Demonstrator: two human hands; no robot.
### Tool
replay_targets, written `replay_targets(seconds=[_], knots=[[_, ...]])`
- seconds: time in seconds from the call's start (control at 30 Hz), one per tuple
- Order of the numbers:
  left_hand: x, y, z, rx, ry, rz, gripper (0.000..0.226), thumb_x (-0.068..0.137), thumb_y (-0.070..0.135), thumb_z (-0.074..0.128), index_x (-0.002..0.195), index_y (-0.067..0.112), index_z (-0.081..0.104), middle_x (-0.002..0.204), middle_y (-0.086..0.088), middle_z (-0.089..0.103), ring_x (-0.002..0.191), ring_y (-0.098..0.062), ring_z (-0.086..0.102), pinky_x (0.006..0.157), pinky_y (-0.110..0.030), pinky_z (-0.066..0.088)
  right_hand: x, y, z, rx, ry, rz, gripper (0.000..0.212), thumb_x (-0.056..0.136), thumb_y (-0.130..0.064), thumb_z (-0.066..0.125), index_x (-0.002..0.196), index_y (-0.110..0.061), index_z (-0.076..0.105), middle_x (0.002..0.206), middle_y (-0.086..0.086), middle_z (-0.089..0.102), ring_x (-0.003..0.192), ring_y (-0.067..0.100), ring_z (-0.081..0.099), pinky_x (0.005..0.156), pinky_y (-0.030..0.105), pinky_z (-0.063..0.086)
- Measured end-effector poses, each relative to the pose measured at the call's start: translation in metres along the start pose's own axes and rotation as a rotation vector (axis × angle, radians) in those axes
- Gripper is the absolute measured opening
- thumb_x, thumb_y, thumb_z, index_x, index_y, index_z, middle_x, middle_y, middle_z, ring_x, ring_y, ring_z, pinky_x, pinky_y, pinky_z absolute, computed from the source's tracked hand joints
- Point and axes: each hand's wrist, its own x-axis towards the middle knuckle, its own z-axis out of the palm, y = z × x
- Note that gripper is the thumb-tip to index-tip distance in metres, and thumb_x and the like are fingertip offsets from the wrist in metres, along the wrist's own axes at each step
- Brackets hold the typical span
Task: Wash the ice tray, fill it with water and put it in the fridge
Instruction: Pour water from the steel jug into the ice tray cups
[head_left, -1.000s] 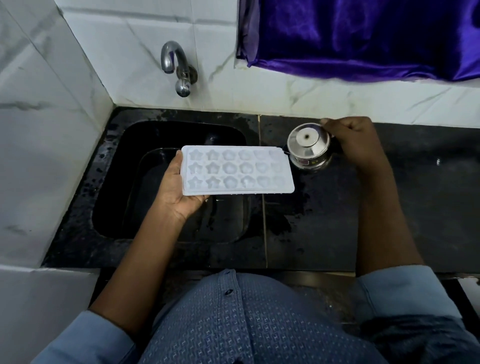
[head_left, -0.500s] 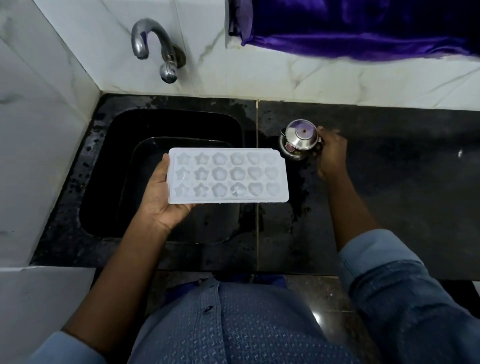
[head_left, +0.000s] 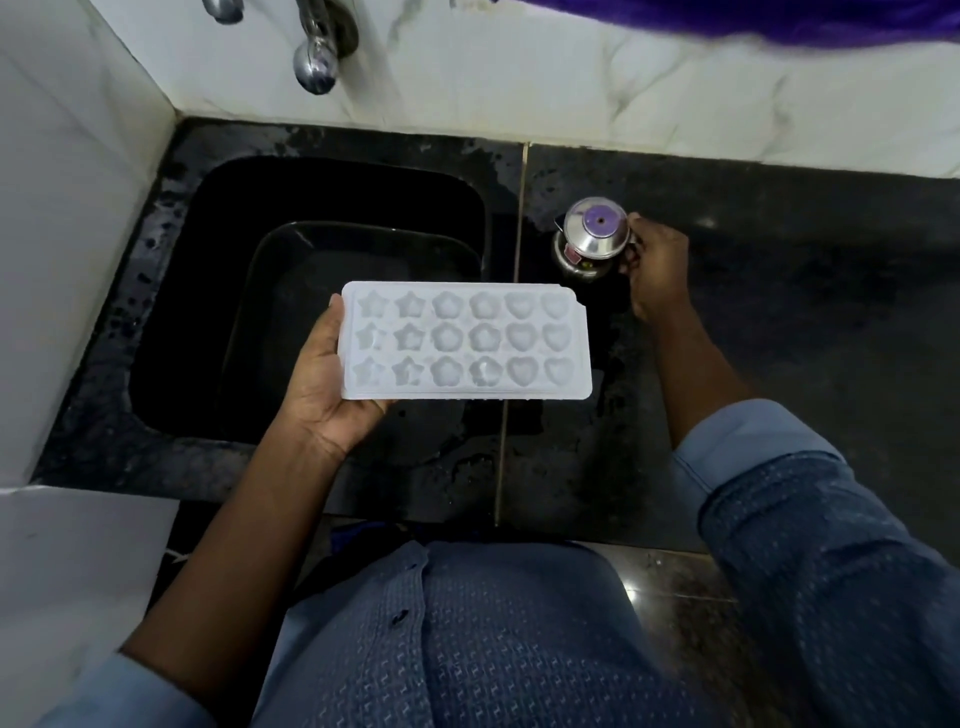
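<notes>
A white ice tray with star, flower and heart moulds lies flat and level over the front right corner of the black sink. My left hand grips its left end from below, thumb on the rim. A small steel jug with a domed lid stands on the black counter just right of the sink. My right hand is closed on the jug's handle on its right side.
A steel tap juts from the white marble wall above the sink's back edge. A marble side wall closes off the left. Dark wet counter stretches to the right. Purple cloth hangs at the top right.
The view has tilted down and closer. The tray stays level in my left hand, slightly nearer to me. My right hand keeps hold of the jug, which still stands on the counter.
</notes>
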Motion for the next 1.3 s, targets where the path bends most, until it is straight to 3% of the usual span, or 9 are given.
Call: replay_targets(seconds=[0.23, 0.47, 0.53, 0.63, 0.73, 0.83, 0.93, 1.1, 1.3], knots=[[0.003, -0.016, 0.005, -0.019, 0.014, -0.038, 0.063, 0.106, 0.06, 0.052, 0.144, 0.011, 0.066, 0.146, -0.016, 0.065, 0.132, -0.035, 0.065, 0.096, -0.056, 0.06, 0.007, 0.006, -0.008, -0.225, -0.006, -0.099, 0.037, 0.1, -0.025, 0.067, 0.065, -0.019, 0.056, 0.056, -0.003, 0.05, 0.048, 0.008, 0.042, 0.047, 0.024, 0.033], [0.003, -0.016, 0.015, -0.009, 0.007, -0.05, 0.06, 0.106, 0.06, 0.05, 0.136, 0.012, 0.072, 0.146, -0.015, 0.066, 0.132, -0.035, 0.066, 0.097, -0.056, 0.059, -0.031, -0.011, -0.003, -0.211, 0.182, -0.218, 0.023, 0.108, -0.023, 0.058, 0.086, -0.02, 0.053, 0.083, 0.009, 0.06, 0.07, 0.015, 0.054, 0.066, 0.031, 0.045], [0.002, -0.015, 0.015, -0.005, -0.004, -0.048, 0.06, 0.107, 0.06, 0.05, 0.137, 0.013, 0.071, 0.146, -0.015, 0.065, 0.132, -0.035, 0.066, 0.095, -0.055, 0.06, -0.058, -0.016, -0.005, -0.144, 0.212, -0.221, 0.021, 0.109, -0.025, 0.054, 0.088, -0.02, 0.054, 0.081, 0.003, 0.058, 0.067, 0.008, 0.053, 0.063, 0.027, 0.044], [0.0, -0.015, 0.019, -0.002, -0.009, -0.044, 0.06, 0.107, 0.06, 0.05, 0.137, 0.012, 0.071, 0.146, -0.016, 0.065, 0.132, -0.035, 0.065, 0.094, -0.055, 0.061, -0.106, -0.014, -0.011, -0.099, 0.064, -0.04, 0.031, 0.107, -0.043, 0.049, 0.099, -0.017, 0.064, 0.084, -0.001, 0.068, 0.067, 0.009, 0.059, 0.056, 0.024, 0.044], [-0.005, -0.016, 0.023, 0.013, -0.007, -0.041, 0.06, 0.107, 0.06, 0.05, 0.137, 0.012, 0.071, 0.146, -0.016, 0.065, 0.132, -0.036, 0.066, 0.095, -0.055, 0.06, -0.146, -0.011, -0.022, -0.018, -0.211, 0.224, 0.059, 0.104, -0.063, 0.041, 0.113, -0.015, 0.072, 0.109, 0.006, 0.079, 0.093, 0.023, 0.077, 0.07, 0.033, 0.061], [-0.011, -0.018, 0.027, 0.038, -0.007, -0.038, 0.06, 0.107, 0.059, 0.049, 0.135, 0.012, 0.072, 0.146, -0.016, 0.066, 0.131, -0.035, 0.066, 0.094, -0.055, 0.06, -0.172, -0.014, -0.027, 0.139, -0.332, 0.332, 0.066, 0.103, -0.068, 0.039, 0.126, -0.015, 0.07, 0.127, 0.011, 0.075, 0.115, 0.029, 0.073, 0.081, 0.043, 0.063], [-0.018, -0.023, 0.025, 0.033, 0.006, -0.032, 0.06, 0.108, 0.059, 0.049, 0.136, 0.012, 0.072, 0.146, -0.016, 0.065, 0.131, -0.035, 0.066, 0.095, -0.055, 0.06, -0.185, -0.022, -0.024, 0.147, -0.364, 0.34, 0.067, 0.106, -0.064, 0.037, 0.134, -0.011, 0.067, 0.13, 0.013, 0.073, 0.118, 0.032, 0.072, 0.085, 0.046, 0.063], [-0.037, -0.033, 0.017, 0.035, 0.025, -0.006, 0.066, 0.108, 0.061, 0.046, 0.149, 0.011, 0.06, 0.151, -0.016, 0.062, 0.138, -0.037, 0.06, 0.101, -0.057, 0.057, -0.2, -0.026, -0.015, 0.016, -0.233, 0.267, 0.042, 0.109, -0.038, 0.051, 0.134, -0.007, 0.065, 0.131, 0.015, 0.072, 0.124, 0.039, 0.067, 0.102, 0.061, 0.054], [-0.066, -0.042, 0.006, 0.042, 0.071, 0.071, 0.06, 0.11, 0.06, 0.04, 0.136, 0.017, 0.073, 0.149, -0.015, 0.063, 0.138, -0.035, 0.061, 0.101, -0.053, 0.058, -0.216, -0.022, -0.006, -0.086, -0.176, 0.224, 0.023, 0.109, -0.024, 0.053, 0.122, -0.018, 0.072, 0.131, 0.01, 0.072, 0.127, 0.035, 0.064, 0.109, 0.065, 0.048]])
